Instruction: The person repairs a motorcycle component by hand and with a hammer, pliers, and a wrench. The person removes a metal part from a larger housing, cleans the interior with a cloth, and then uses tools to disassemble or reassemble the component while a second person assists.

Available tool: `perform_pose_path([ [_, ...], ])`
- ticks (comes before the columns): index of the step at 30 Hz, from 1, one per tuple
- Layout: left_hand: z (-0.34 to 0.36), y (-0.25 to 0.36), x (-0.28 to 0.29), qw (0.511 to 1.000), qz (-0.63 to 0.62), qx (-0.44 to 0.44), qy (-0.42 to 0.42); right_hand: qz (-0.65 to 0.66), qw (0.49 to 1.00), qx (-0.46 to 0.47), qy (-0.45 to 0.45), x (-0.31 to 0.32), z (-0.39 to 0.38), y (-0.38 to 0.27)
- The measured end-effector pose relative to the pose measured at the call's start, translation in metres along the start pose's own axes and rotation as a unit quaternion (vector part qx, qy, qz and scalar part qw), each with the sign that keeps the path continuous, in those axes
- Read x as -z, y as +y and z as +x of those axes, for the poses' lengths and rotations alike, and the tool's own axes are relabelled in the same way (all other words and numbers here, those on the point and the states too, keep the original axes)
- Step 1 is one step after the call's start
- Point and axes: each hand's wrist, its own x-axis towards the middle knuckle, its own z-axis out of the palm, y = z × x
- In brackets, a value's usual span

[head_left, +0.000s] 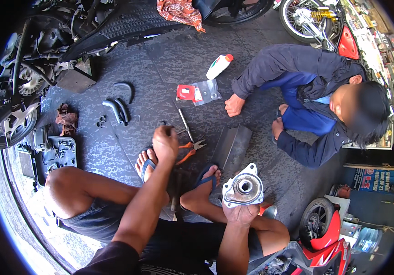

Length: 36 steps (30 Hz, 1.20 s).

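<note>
My right hand (241,214) holds up a silver cast-metal housing (244,184) from below. The housing has bolt ears around its rim and a round bore with a ring in the middle. My left hand (165,143) is closed above my sandalled foot, with a small dark bit at its fingertips that is too small to name. Close to it on the floor lie orange-handled pliers (192,149) and a long-shafted metal tool (186,123). A grey angled metal block (232,145) stands beyond my other foot.
A co-worker (307,101) crouches at the right. Near them lie a white bottle (218,67), a clear plastic bag (207,91) and a red packet (185,92). Curved hoses (116,111), a rag (66,120) and a parts tray (62,151) are left; motorcycles (27,87) stand around.
</note>
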Motion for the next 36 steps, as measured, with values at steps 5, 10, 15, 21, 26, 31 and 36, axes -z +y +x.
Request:
perform_pose_path([
  [5,0.029,-0.08,-0.025,0.994,0.034,0.105,0.015,-0.001,1.0,0.001,-0.017,-0.009,0.0,-0.002],
  [10,0.018,-0.04,-0.022,0.996,-0.002,0.078,0.051,-0.094,0.995,0.019,0.003,-0.015,0.003,-0.003],
  [15,-0.028,0.056,0.008,0.939,-0.238,0.124,-0.213,-0.29,0.949,0.106,0.065,-0.029,0.01,-0.009],
  [21,-0.094,0.128,0.073,0.492,-0.628,0.265,-0.541,-0.698,0.697,0.159,0.028,-0.061,0.013,-0.022],
  [26,-0.103,0.136,0.084,0.499,-0.633,0.319,-0.499,-0.764,0.622,0.17,-0.002,-0.079,0.015,-0.019],
  [31,-0.103,0.136,0.084,0.488,-0.631,0.333,-0.502,-0.773,0.606,0.189,-0.015,-0.084,0.017,-0.016],
  [36,-0.105,0.123,0.079,0.436,-0.674,0.344,-0.487,-0.73,0.668,0.144,0.005,-0.081,0.016,-0.014],
])
